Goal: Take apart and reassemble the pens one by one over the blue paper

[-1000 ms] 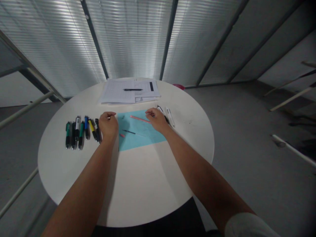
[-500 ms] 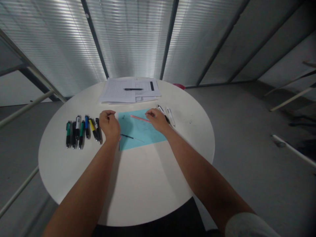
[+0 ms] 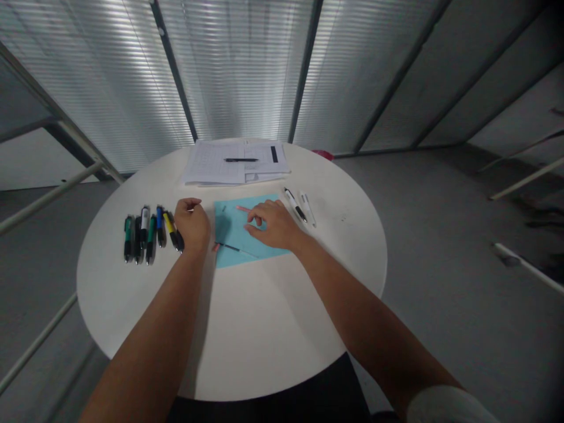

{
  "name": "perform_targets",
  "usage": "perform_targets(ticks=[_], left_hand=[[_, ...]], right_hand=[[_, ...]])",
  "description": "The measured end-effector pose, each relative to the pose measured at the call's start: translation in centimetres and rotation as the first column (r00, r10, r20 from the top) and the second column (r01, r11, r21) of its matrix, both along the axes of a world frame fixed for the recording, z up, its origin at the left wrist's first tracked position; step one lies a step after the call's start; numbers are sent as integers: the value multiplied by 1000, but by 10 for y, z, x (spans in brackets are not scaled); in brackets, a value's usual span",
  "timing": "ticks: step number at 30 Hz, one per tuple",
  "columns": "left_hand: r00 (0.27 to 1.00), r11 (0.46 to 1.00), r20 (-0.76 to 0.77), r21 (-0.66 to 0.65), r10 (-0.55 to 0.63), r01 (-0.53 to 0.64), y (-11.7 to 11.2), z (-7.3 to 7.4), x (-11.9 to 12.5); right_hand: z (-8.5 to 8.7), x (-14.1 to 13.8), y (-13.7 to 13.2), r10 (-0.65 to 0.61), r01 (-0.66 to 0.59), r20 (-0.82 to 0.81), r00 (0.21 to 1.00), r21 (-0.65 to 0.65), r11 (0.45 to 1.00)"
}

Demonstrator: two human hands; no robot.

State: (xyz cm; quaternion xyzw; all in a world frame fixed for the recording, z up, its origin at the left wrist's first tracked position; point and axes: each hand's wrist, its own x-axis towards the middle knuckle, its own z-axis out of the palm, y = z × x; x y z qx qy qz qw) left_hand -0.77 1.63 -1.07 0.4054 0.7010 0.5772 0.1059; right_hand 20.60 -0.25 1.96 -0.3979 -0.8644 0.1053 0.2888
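Observation:
A light blue sheet [image 3: 229, 229] lies on the round white table [image 3: 247, 329]. My left hand [image 3: 192, 224] rests at the sheet's left edge, curled into a loose fist with fingertips pinched; what it holds is hidden. My right hand [image 3: 272, 224] lies over the sheet, fingers bent around a pink pen barrel [image 3: 241, 208] whose left tip sticks out past them. A thin black refill [image 3: 233, 248] lies on the sheet's near part. A small pink piece [image 3: 215, 248] sits by my left wrist.
A row of several pens [image 3: 147, 232] with green, blue and yellow bodies lies left of my left hand. Two pens [image 3: 299, 205] lie right of the sheet. A stack of papers [image 3: 220, 167] with a black pen [image 3: 240, 160] on it sits at the far edge.
My right hand has slid left from the sheet's right edge to over its middle, covering most of the pink barrel. My left hand has barely moved.

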Motion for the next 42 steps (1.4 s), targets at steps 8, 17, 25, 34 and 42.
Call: perform_targets(ticks=[8,17,25,34,42], left_hand=[[939,967,-235,-105,-250,231,1,-7,1],[846,924,-401,-292,-351,245,-1,-7,3],[860,934,-402,-292,-314,205,2,-9,1],[852,948,-455,-286,-261,138,3,-11,2],[868,947,-429,-297,-249,125,2,-9,2]], right_hand=[[-8,-14,-11,190,-183,134,973,-65,981],[-7,-13,-11,152,-144,120,981,-70,987],[-10,-8,-4,10,-2,138,990,-62,998],[-19,-7,2,-25,31,176,984,-33,999],[-18,-5,5,-56,60,179,982,-14,998]])
